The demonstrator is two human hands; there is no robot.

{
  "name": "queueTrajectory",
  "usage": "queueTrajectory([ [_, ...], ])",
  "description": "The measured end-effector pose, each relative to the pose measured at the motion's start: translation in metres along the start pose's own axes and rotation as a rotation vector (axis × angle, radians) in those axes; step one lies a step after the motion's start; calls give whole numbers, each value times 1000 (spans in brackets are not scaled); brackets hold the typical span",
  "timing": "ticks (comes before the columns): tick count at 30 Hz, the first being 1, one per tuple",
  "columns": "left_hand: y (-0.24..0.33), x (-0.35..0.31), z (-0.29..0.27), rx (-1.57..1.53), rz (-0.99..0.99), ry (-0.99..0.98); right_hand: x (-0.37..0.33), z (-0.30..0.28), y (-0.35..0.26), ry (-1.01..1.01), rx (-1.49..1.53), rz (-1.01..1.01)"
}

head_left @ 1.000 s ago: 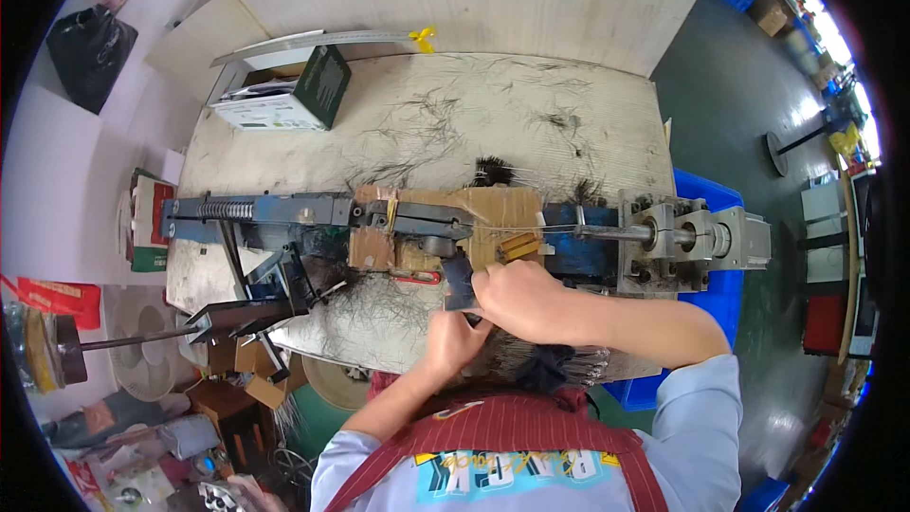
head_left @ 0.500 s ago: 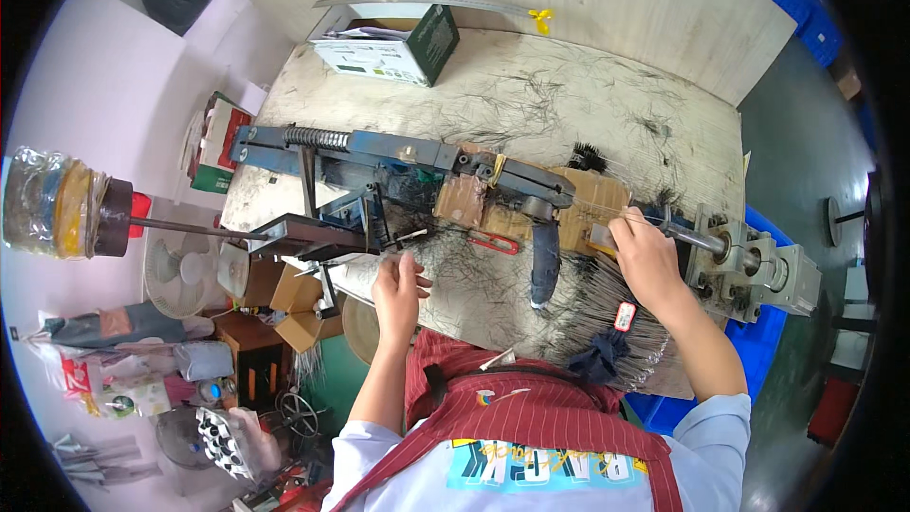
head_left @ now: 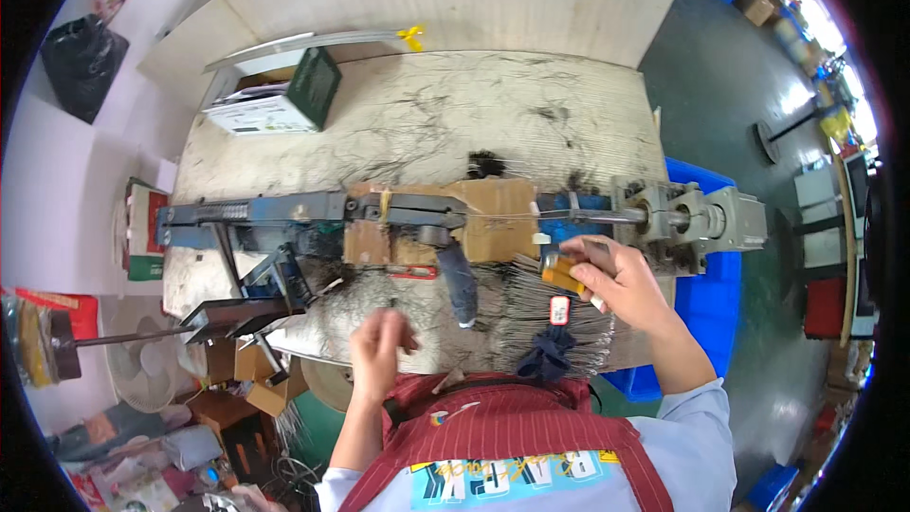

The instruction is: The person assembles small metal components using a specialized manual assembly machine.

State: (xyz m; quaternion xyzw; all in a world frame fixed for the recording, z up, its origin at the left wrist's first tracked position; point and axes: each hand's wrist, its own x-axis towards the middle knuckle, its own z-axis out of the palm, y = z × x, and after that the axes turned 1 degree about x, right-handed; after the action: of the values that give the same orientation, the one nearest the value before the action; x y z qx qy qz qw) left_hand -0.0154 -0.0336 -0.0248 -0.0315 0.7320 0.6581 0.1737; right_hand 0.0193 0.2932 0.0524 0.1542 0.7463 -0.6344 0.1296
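Note:
My right hand [head_left: 621, 286] grips a small yellow-and-grey block [head_left: 562, 272] between thumb and fingers, just below the metal spindle [head_left: 607, 216]. Thin twisted wire [head_left: 502, 216] runs from that spindle to the dark clamp jaws [head_left: 427, 209]. From the jaws a lever wrapped in dark cloth [head_left: 462, 289] points toward me. Left of it, my left hand [head_left: 381, 346] hovers over the near bench edge, its fingers bent but blurred by motion. Under my right hand lies a thick bundle of straight wires [head_left: 526, 308], with a red-edged tag [head_left: 559, 310] and dark blue cloth [head_left: 547, 353].
Cardboard [head_left: 502, 194] lies beneath the wire. A black round brush [head_left: 486, 164] and loose bristles are behind it. A red-framed tool [head_left: 413, 272] lies left of the lever. A white-and-green box [head_left: 275, 100] stands far left; a blue crate [head_left: 706, 299] is at right.
My right hand has come down off the wire beside the spindle and now holds the yellow-and-grey block. My left hand stays near the bench edge. The whole view has shifted and turned.

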Motion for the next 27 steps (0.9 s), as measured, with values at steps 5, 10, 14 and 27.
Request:
queueTrajectory([
  [5, 65, 28, 104, -112, -18, -690, 1, -6, -15, 163, 56, -207],
  [10, 66, 74, 158, -453, -279, -396, 16, -2, -6, 462, -320, -552],
  [14, 54, 65, 154, -499, -142, -247, 25, 10, -15, 376, -614, -627],
  [27, 48, 61, 149, -463, -37, -192, 64, 4, -44, 380, -928, -698],
])
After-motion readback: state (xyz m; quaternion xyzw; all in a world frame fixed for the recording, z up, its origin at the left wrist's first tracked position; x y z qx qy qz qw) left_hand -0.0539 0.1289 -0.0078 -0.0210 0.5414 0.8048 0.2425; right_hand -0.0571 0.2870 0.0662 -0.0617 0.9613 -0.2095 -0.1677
